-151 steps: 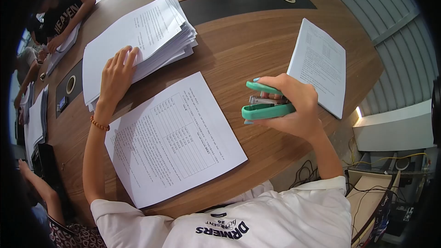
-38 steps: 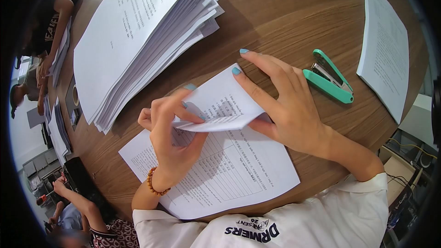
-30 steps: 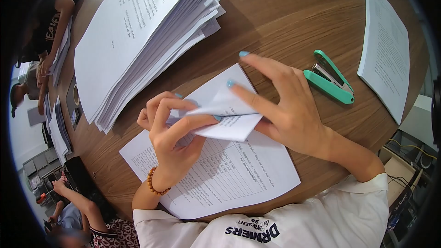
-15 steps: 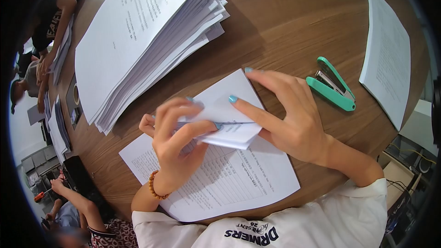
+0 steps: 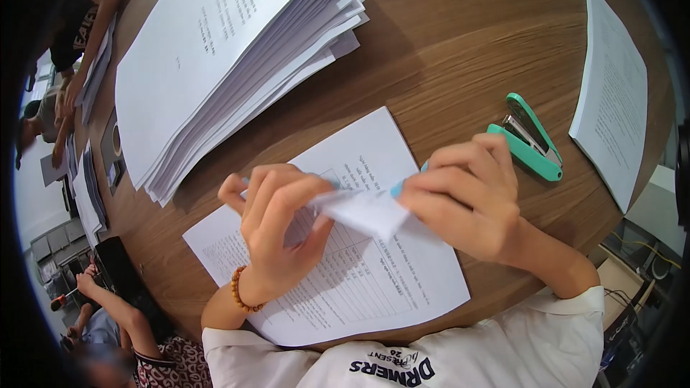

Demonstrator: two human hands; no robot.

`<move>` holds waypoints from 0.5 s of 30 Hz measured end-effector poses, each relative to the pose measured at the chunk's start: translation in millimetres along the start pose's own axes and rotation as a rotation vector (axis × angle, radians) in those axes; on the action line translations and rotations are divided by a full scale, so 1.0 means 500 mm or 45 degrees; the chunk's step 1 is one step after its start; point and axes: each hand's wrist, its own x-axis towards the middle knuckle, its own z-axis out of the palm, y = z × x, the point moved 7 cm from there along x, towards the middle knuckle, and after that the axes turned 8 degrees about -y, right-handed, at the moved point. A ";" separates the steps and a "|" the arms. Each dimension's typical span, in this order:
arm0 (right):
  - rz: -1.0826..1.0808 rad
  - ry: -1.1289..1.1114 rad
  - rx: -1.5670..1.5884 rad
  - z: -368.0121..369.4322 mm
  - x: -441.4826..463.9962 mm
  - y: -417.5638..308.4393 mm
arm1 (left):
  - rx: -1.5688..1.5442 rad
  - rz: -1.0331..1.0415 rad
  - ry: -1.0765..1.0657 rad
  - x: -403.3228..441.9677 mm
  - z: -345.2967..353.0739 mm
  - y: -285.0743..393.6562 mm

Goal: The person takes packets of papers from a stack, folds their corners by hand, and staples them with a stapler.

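Observation:
A small folded piece of white paper (image 5: pixel 370 212), slightly blurred, is pinched between my two hands. My left hand (image 5: pixel 282 226), with a beaded bracelet at the wrist, grips its left end with thumb and fingers. At its right end, the curled fingers of my right hand (image 5: pixel 467 201) hold the paper. Under both hands lies a printed sheet (image 5: pixel 345 309) with a table on it. A green stapler (image 5: pixel 530 145) rests on the desk just beyond my right hand, its arms spread apart.
A tall, uneven paper stack (image 5: pixel 208 65) stands at the upper left of the wooden desk (image 5: pixel 445 43). Another, thinner stack (image 5: pixel 611 100) lies at the right. Other people's arms (image 5: pixel 97 36) and more papers (image 5: pixel 88 194) are along the left side.
The stapler has gone from my right hand to the desk. Both hands now hold the folded paper; my right fingers, lately stretched out, have curled onto it.

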 end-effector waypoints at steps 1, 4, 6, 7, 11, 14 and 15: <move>-0.004 -0.001 0.003 0.003 0.002 -0.001 | -0.050 -0.028 0.000 0.002 0.001 -0.003; 0.248 0.034 0.227 0.012 0.002 0.030 | -0.062 -0.066 -0.068 0.015 0.005 -0.003; 0.236 -0.025 0.238 0.015 0.001 0.029 | -0.027 -0.021 -0.099 0.012 0.005 -0.009; 0.230 -0.020 0.229 0.015 0.000 0.030 | -0.028 -0.040 -0.136 0.014 0.007 -0.009; 0.224 0.026 0.281 0.020 -0.004 0.032 | -0.095 -0.071 -0.174 0.020 0.010 -0.011; 0.226 0.015 0.289 0.022 -0.005 0.031 | -0.121 -0.078 -0.187 0.020 0.011 -0.014; 0.235 0.011 0.287 0.022 -0.004 0.032 | -0.116 -0.072 -0.175 0.020 0.009 -0.014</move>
